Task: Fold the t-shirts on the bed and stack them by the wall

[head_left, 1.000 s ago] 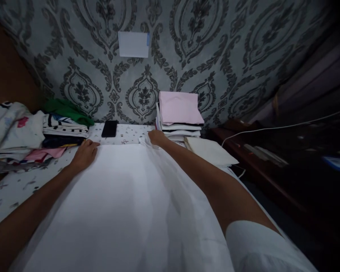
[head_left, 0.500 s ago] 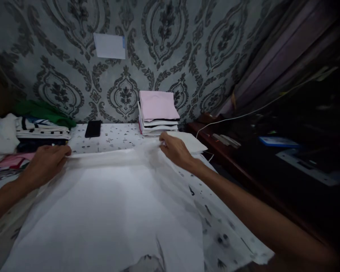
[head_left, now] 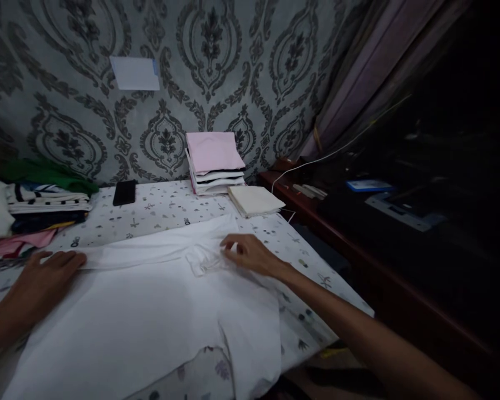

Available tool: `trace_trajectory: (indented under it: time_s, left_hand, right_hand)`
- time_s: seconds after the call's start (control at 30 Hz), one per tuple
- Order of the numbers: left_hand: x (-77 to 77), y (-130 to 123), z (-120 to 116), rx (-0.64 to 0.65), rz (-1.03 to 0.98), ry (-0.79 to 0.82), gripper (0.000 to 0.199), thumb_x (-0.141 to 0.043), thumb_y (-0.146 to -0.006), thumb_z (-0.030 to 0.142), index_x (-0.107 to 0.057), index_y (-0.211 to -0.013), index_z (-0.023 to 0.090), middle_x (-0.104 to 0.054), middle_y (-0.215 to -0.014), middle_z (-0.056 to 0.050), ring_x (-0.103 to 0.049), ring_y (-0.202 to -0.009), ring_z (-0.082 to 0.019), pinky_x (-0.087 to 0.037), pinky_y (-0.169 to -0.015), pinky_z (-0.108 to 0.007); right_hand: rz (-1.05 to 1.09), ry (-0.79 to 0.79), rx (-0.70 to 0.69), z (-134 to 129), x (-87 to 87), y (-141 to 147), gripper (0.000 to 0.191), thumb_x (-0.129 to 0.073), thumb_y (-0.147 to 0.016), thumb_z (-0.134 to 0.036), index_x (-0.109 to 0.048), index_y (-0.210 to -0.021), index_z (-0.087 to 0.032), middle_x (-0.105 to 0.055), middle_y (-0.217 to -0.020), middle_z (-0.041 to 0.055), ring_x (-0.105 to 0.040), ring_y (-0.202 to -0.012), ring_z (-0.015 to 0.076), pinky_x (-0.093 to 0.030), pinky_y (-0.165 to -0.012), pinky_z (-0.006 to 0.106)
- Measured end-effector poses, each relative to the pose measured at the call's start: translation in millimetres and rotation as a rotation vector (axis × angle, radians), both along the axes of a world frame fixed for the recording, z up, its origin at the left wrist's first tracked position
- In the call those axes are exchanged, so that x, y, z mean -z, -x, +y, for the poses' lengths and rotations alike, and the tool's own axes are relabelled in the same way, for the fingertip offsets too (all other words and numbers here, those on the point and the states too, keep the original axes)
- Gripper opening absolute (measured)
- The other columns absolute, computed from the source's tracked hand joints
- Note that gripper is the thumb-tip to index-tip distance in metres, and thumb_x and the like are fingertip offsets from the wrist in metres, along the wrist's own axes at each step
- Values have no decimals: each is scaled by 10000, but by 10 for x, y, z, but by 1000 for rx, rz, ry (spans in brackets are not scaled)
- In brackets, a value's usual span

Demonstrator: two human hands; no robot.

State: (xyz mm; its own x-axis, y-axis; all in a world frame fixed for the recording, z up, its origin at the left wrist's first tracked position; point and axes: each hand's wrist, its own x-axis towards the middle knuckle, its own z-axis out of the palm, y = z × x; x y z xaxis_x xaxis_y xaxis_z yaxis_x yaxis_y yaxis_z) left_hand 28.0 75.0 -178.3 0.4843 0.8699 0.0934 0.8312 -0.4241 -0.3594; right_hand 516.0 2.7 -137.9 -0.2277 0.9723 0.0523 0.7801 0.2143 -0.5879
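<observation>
A white garment, seemingly a shirt, lies spread over the near part of the table. A flat strip runs along its far edge, and near the right end of that strip the fabric is bunched. My left hand grips the far left corner, its fingers closed over the edge. At the bunched fabric is my right hand, fingers curled, with a gap between thumb and forefinger. The garment's lower right part hangs near the table's front edge.
The table has a patterned white cover. Folded clothes topped with pink stand by the wall, beside a cream folded cloth. A black phone and a clothes pile are at left. A dark wooden edge borders the right.
The garment's far edge has come down onto the table and its right end is now bunched. Both hands have moved lower and nearer; the right fingers have loosened. The view has shifted right.
</observation>
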Motion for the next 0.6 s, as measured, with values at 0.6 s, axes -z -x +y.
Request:
trace_trajectory:
  time_s: [0.6]
  left_hand:
    - [-452,8,-142,-97,-358,425,232,-472,-784,348,-640,-879,220,-697,-939,-59,-633,-891,-256,-466,-808,-347]
  right_hand:
    - [-101,125,632,1139,344,-329,171,-597,-795,-212,-749,-809,-135,-729,-777,84,-657,-744,188,-414,-596,241]
